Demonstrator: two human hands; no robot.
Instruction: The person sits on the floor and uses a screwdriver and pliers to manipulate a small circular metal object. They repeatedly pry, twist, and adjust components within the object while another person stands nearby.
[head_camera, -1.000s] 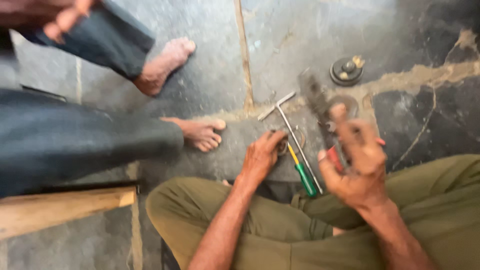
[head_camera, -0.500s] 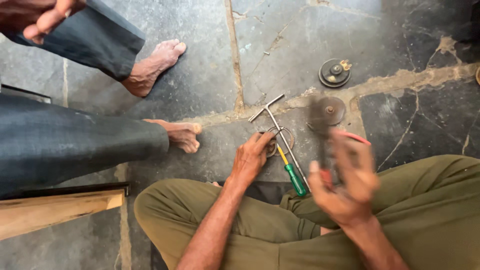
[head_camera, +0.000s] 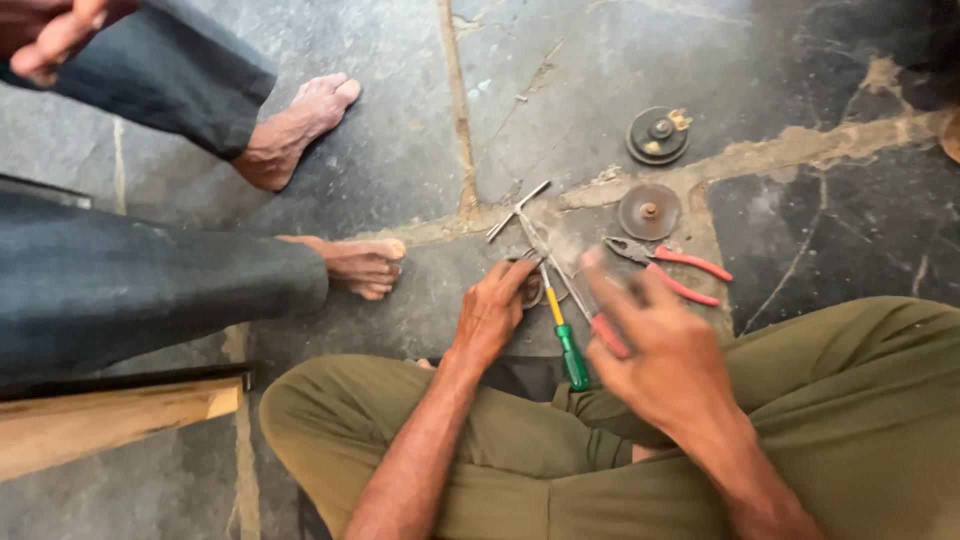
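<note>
Tools lie on the dark stone floor (head_camera: 600, 80) in front of a person sitting cross-legged. The left hand (head_camera: 492, 312) is curled over a small round metal part (head_camera: 533, 290) and presses it down. The right hand (head_camera: 660, 345) is blurry, with its fingers spread open above the floor, and seems to hold nothing. A screwdriver with a green handle (head_camera: 565, 340) lies between the two hands. Its long side points away from the person, tip far, handle close. The right hand is a bit nearer to the handle. Red pliers (head_camera: 675, 270) lie just past the right hand. A round disc (head_camera: 649, 211) sits farther off. Another person's bare foot (head_camera: 355, 265) rests to the left.
</note>
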